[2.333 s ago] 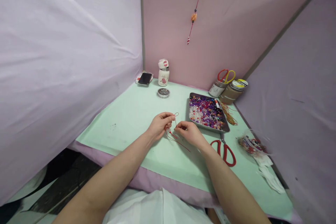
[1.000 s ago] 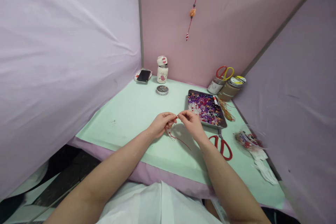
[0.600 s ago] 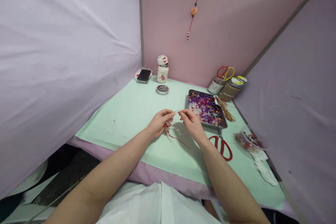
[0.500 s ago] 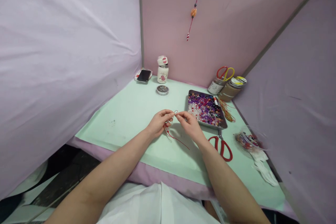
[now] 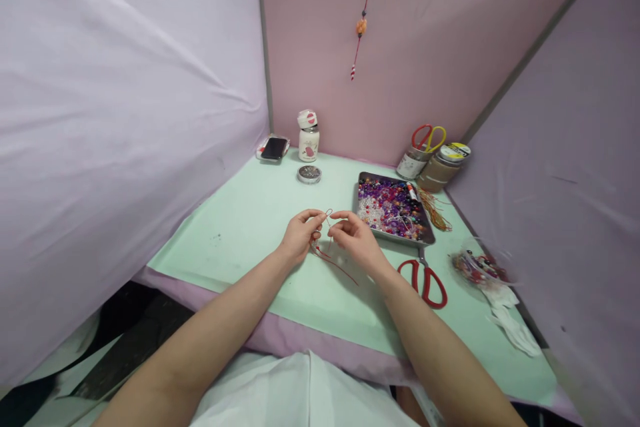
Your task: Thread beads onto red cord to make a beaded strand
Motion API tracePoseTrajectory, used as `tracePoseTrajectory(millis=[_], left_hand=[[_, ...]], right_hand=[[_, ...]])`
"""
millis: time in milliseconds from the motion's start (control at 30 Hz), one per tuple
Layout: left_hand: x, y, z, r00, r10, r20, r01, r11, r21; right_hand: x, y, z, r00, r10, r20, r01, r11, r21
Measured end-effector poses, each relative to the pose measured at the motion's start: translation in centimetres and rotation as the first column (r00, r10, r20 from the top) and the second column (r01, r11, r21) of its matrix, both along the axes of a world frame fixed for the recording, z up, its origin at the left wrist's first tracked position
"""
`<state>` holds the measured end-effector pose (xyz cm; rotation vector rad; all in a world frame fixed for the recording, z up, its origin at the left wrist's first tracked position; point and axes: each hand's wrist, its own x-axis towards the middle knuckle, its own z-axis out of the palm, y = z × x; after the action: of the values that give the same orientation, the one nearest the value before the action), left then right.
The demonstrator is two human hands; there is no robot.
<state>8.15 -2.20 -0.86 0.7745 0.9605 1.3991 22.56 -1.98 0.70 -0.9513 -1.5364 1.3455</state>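
Note:
My left hand point(image 5: 300, 237) is closed above the mat, thumb and forefinger pinching a thin red cord point(image 5: 344, 271). A small loop of that cord stands up over the fingertips. Small beads hang on the cord under the left palm, partly hidden by the fingers. Close by on the right, my right hand point(image 5: 354, 240) has its forefinger stretched toward the loop, while its thumb and other fingers pinch a strand just below. The cord's loose tail trails down to the right over the mat.
Right of my hands are a tray of mixed beads point(image 5: 395, 207), red-handled scissors point(image 5: 434, 290), a clear tub of beads point(image 5: 480, 267) and white cloth point(image 5: 513, 323). Behind stand jars point(image 5: 440, 170), a round tin point(image 5: 309, 175), a white bottle point(image 5: 309, 144) and a phone point(image 5: 275, 149). A beaded string point(image 5: 361, 27) hangs above.
My right thumb has dropped below the loop, away from the forefinger, which stays near the loop. The left hand keeps its pinch. The whole view has shifted slightly.

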Motion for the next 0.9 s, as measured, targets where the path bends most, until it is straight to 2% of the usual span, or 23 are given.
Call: tracePoseTrajectory(millis=[133,267,333,400,500,600,733,900], left_hand=[[-0.02,0.12,-0.29,1.000,0.012,-0.026,-0.011,1.000,0.015],[0.03,0.13,-0.35,0.999,0.008,-0.039,-0.006,0.999,0.041],[0.08,0.04,-0.20,0.998,0.011,-0.058,-0.009,0.999,0.040],[0.14,-0.11,0.03,0.997,0.014,-0.078,-0.011,0.999,0.036],[0.22,-0.29,0.34,0.995,0.011,-0.101,-0.007,0.999,0.038],[0.22,-0.34,0.39,0.991,0.003,-0.130,0.002,0.999,0.036],[0.18,-0.31,0.27,0.989,0.001,-0.150,0.003,1.000,0.026],[0.21,-0.33,0.32,0.990,0.017,-0.139,-0.009,0.998,0.059]], right_hand=[[0.02,-0.14,0.43,0.997,0.042,-0.071,-0.046,0.997,-0.063],[-0.03,-0.14,0.44,0.996,0.004,-0.086,-0.007,1.000,-0.028],[-0.04,-0.24,0.38,0.998,-0.038,-0.043,0.040,0.998,0.047],[-0.03,-0.41,0.32,0.995,-0.100,0.030,0.093,0.979,0.181],[0.00,-0.73,0.27,0.977,-0.178,0.118,0.115,0.905,0.410],[0.05,-0.95,0.34,0.963,-0.214,0.163,0.097,0.842,0.531],[0.07,-0.99,0.47,0.943,-0.275,0.188,0.122,0.810,0.574],[-0.04,-0.95,0.49,0.924,-0.364,0.114,0.258,0.816,0.518]])
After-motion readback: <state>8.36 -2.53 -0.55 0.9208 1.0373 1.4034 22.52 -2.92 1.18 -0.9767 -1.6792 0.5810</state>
